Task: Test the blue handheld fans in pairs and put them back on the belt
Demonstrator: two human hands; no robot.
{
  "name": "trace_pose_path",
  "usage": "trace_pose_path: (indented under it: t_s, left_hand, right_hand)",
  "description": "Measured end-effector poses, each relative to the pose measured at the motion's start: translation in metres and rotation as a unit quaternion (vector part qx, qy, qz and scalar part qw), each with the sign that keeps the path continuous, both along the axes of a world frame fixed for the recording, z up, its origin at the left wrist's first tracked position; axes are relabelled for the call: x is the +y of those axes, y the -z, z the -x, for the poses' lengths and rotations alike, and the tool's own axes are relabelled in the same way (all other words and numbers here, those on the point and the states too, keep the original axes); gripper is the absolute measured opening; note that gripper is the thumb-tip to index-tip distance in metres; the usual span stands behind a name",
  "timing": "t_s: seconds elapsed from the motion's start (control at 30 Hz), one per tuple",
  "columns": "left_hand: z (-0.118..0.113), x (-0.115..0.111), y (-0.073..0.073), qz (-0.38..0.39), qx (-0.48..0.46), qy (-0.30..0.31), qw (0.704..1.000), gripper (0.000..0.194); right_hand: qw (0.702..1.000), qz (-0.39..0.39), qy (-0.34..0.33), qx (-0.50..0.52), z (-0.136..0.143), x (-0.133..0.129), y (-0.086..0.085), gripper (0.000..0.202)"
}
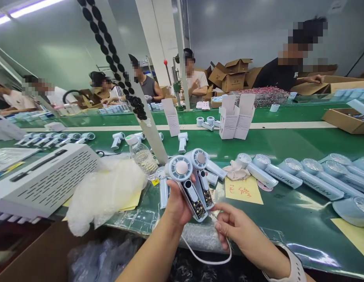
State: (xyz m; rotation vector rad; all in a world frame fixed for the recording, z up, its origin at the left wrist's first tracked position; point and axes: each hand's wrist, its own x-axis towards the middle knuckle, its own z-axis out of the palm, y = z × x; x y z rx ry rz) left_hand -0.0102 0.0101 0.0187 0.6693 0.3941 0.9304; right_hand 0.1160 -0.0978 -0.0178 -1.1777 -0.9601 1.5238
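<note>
Two light-blue handheld fans, a nearer one (181,168) and a farther one (199,158), stand side by side in my left hand (177,203), which is closed around their handles. Both handles have their covers off, with dark circuit boards showing inside. My right hand (233,225) pinches the plug end of a white cable (211,262) close to the bottom of the farther fan's handle. I cannot tell whether the plug is inserted. The cable loops down below both hands.
Finished-looking fans (287,176) lie in a row at the right beside a yellow note (243,191). At the left are a white vented box (49,180), a plastic bag (108,188) and a water bottle (142,156). White cartons (236,117) stand on the green belt; several co-workers sit beyond.
</note>
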Motion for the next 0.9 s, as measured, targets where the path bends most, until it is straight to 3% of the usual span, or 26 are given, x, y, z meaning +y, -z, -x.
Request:
trace_pose_path:
  t_s: [0.17, 0.23, 0.4, 0.5, 0.63, 0.8, 0.9]
  left_hand:
    - [-0.006, -0.003, -0.004, -0.011, -0.023, -0.031, 0.999, 0.065]
    - [-0.007, -0.004, -0.003, -0.022, -0.023, -0.039, 0.999, 0.064]
    - [-0.007, -0.008, 0.001, -0.032, -0.010, -0.048, 0.998, 0.064]
    - [-0.008, -0.010, -0.001, -0.020, -0.024, -0.049, 0.998, 0.064]
    - [-0.006, -0.010, -0.008, 0.040, -0.071, -0.029, 0.996, 0.062]
    - [-0.002, -0.013, -0.008, 0.036, -0.072, -0.022, 0.997, 0.061]
    - [-0.002, -0.015, -0.006, 0.016, -0.062, -0.017, 0.998, 0.063]
  right_hand:
    - [0.997, -0.051, 0.024, -0.056, 0.016, 0.001, -0.012, 0.046]
    - [0.995, -0.071, 0.057, -0.047, 0.028, 0.001, -0.007, 0.052]
    - [0.995, -0.013, 0.100, 0.013, 0.047, -0.006, 0.007, 0.058]
    - [0.991, -0.083, 0.079, -0.071, 0.039, -0.008, 0.000, 0.052]
    - [0.962, -0.195, 0.075, -0.174, 0.027, -0.008, -0.008, 0.046]
    - [0.974, -0.115, 0.115, -0.155, 0.034, -0.009, 0.003, 0.046]
    - [0.989, -0.071, 0.108, -0.072, 0.038, -0.010, 0.009, 0.053]
